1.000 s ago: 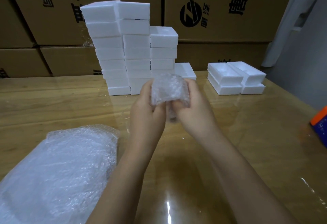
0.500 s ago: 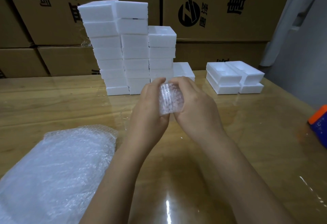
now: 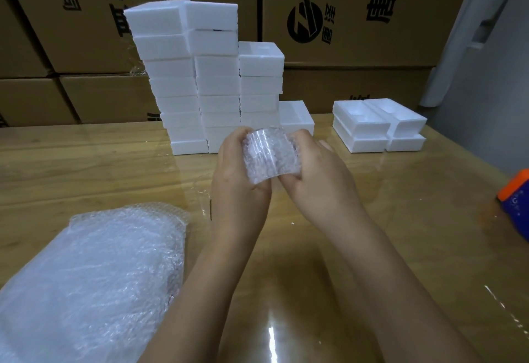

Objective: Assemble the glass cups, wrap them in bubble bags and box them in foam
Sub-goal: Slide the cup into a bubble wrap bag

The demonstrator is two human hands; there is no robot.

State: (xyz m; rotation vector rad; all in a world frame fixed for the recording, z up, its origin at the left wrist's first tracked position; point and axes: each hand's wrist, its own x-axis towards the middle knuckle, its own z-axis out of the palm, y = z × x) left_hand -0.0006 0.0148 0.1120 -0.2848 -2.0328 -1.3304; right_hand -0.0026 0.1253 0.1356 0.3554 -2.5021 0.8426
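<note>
**Cup (image 3: 269, 156) bagged and held up, boxing yet to come**

At the near left a pile of bubble bags (image 3: 94, 276) lay flat on the wooden table (image 3: 86, 162). Behind it, toward the middle, white foam boxes (image 3: 200, 76) stood in closed stacks of uneven height against a wall of cardboard cartons (image 3: 357, 19).

In front of those stacks both hands met above the table. The left hand (image 3: 237, 173) curled its fingers round the left side of the bundle, thumb toward the camera. The right hand (image 3: 317, 173) gripped the right side in the same way, fingers bent behind it. Between them the cup sat inside a bubble bag, clear of the tabletop, with the film drawn across the near face and a loose end down by the thumbs. Whether the glass was fully assembled could not be told through the bubbles.

Further right, open foam trays (image 3: 378, 125) rested on the table, hollows up, well apart from the hands. An orange and blue object (image 3: 515, 199) showed at the right edge.

By the look of it, wrapping was close to finished and only the loose end remained to be tucked. The closed stacks suggested many cups already boxed, though their contents were hidden. This one had yet to go into an open tray and be covered
</note>
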